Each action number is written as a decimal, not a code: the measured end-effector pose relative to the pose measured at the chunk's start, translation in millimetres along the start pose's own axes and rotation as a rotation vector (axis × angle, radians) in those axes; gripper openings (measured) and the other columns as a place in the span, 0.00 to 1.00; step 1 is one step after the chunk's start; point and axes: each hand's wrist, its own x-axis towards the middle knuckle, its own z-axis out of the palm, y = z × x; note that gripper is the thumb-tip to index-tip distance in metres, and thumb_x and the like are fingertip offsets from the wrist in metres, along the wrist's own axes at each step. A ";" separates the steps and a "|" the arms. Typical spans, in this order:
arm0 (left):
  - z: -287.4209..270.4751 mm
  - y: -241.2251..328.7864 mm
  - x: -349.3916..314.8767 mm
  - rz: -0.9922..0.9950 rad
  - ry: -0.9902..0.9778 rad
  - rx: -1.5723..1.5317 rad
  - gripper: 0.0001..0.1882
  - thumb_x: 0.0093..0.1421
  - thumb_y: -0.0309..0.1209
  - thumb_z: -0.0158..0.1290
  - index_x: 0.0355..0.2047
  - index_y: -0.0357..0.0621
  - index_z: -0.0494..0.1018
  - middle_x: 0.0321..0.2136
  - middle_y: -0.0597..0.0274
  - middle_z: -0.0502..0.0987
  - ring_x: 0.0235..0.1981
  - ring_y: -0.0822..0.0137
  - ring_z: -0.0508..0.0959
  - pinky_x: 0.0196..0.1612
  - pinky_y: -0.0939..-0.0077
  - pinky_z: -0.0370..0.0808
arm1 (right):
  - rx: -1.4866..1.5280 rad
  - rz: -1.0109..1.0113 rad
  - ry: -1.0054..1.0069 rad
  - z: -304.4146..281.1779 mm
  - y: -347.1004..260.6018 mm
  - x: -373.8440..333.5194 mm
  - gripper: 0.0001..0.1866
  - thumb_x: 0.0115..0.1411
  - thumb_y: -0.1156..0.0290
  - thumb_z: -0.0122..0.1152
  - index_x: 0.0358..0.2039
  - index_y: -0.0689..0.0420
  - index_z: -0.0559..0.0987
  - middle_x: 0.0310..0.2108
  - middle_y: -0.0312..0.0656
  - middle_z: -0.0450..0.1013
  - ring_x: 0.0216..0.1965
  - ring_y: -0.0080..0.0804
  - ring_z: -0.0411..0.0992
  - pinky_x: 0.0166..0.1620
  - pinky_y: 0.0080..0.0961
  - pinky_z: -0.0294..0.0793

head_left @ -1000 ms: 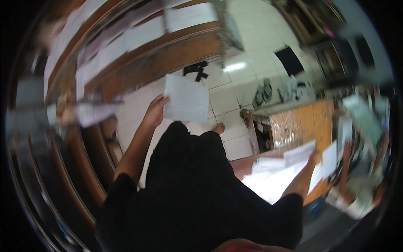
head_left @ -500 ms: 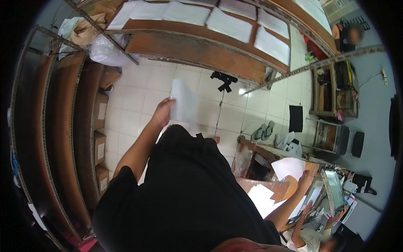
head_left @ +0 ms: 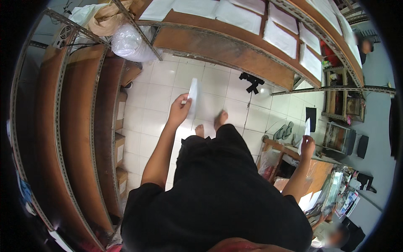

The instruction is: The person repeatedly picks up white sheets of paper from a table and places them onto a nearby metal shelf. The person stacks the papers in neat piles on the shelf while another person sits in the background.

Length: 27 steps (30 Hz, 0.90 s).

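Note:
My left hand (head_left: 180, 109) is closed on the near edge of some white paper (head_left: 193, 94), tilted almost edge-on above the tiled floor. Whether it is one sheet or a thin stack I cannot tell. Out to the right, my right hand (head_left: 308, 147) grips a narrow-looking white sheet (head_left: 307, 127), also seen nearly edge-on. That hand is raised beside the wooden worktable (head_left: 317, 173), where more white sheets (head_left: 310, 200) lie.
Brown shelves (head_left: 77, 138) in a metal frame rise on my left. Ahead, another rack (head_left: 235, 52) carries rows of white paper (head_left: 239, 17). Black cloth (head_left: 252, 81) and sandals (head_left: 283, 131) lie on the floor. At the lower right a co-worker (head_left: 325, 233) is beside the worktable.
My right hand has come up and forward from the worktable with a white sheet in it. The left hand's paper has turned more edge-on. My view has shifted, and both feet now show.

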 end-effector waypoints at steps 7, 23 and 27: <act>-50.6 82.8 94.8 0.266 -0.173 0.664 0.13 0.60 0.29 0.51 0.45 0.39 0.73 0.38 0.47 0.77 0.33 0.58 0.79 0.36 0.70 0.75 | 0.243 0.101 -0.072 78.8 -81.4 2.2 0.10 0.58 0.65 0.55 0.35 0.58 0.78 0.32 0.46 0.77 0.34 0.46 0.76 0.38 0.38 0.74; -105.5 151.7 300.7 0.183 -0.362 0.954 0.14 0.63 0.32 0.49 0.47 0.41 0.72 0.31 0.51 0.79 0.30 0.63 0.78 0.35 0.71 0.74 | 0.308 0.313 -0.324 180.5 -230.8 6.8 0.09 0.58 0.65 0.55 0.31 0.58 0.76 0.30 0.49 0.76 0.34 0.45 0.76 0.38 0.36 0.74; -126.5 178.5 426.1 0.178 -0.557 0.846 0.15 0.62 0.33 0.52 0.48 0.42 0.73 0.33 0.68 0.76 0.33 0.78 0.72 0.38 0.82 0.71 | 0.270 0.425 -0.331 187.3 -254.5 -37.4 0.12 0.59 0.62 0.54 0.35 0.56 0.78 0.32 0.46 0.77 0.33 0.41 0.77 0.37 0.33 0.74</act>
